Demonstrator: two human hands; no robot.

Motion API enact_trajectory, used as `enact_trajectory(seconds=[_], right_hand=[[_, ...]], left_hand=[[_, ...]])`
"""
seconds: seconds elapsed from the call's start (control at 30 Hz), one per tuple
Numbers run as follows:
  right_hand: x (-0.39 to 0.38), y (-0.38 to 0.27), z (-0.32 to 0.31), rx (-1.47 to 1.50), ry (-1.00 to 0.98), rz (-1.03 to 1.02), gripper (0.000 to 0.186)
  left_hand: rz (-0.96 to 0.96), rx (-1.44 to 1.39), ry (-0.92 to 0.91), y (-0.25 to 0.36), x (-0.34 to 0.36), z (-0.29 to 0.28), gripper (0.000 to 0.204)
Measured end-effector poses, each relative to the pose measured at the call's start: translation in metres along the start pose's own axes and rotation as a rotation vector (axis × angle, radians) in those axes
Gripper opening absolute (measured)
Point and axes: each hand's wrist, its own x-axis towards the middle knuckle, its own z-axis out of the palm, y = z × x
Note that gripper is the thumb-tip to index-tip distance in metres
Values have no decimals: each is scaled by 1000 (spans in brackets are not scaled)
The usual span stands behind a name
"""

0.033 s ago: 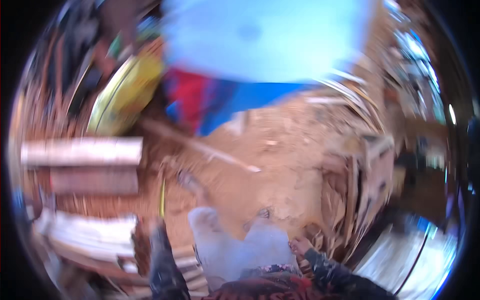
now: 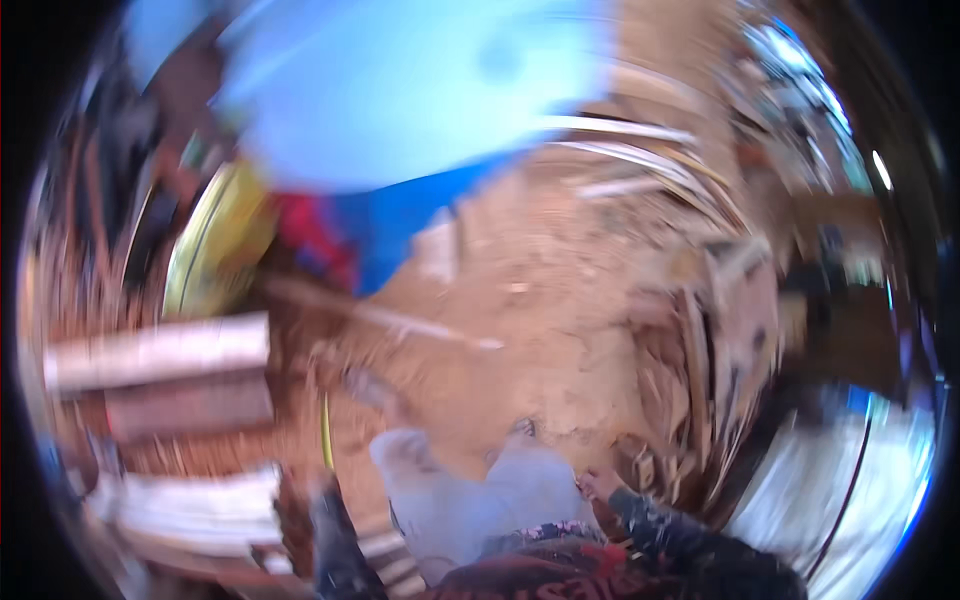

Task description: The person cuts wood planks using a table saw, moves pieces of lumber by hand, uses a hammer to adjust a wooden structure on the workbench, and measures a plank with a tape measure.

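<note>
At my left side, my left hand [image 2: 324, 484] hangs low below a dark sleeve, its fingers smeared by motion. A thin yellow strip [image 2: 326, 432] stands just above it, seeming to meet the fingers; whether I grip it is unclear. My right hand [image 2: 601, 484] is beside my right thigh, fingers curled in. Anything inside those fingers is too small or hidden to name. My light grey trousers [image 2: 465, 500] show between the hands, one foot forward on the brown dirt floor [image 2: 540, 370].
Thick wooden beams [image 2: 165, 355] lie at left, with pale planks [image 2: 190, 510] nearer. A large pale blue-white panel [image 2: 400, 90] is ahead above a blue sheet [image 2: 390, 230]. A yellow sack [image 2: 220, 240] sits far left. Broken boards [image 2: 700, 350] stand at right. A stick [image 2: 430, 328] crosses the floor.
The view has swung: the panel, blue sheet and yellow sack sit further left, and the beams lower. Both hands keep much the same pose beside my legs.
</note>
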Motion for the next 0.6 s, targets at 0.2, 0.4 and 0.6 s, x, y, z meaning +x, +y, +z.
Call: enact_trajectory(seconds=[0.2, 0.4, 0.6], right_hand=[[3, 211, -49, 219, 107, -392, 30], [45, 402, -32, 14, 219, -161, 32], [34, 421, -80, -259, 294, -157, 33]], left_hand=[[146, 209, -248, 96, -209, 83, 42], [228, 408, -227, 193, -272, 83, 41], [778, 546, -35, 451, -384, 101, 37]])
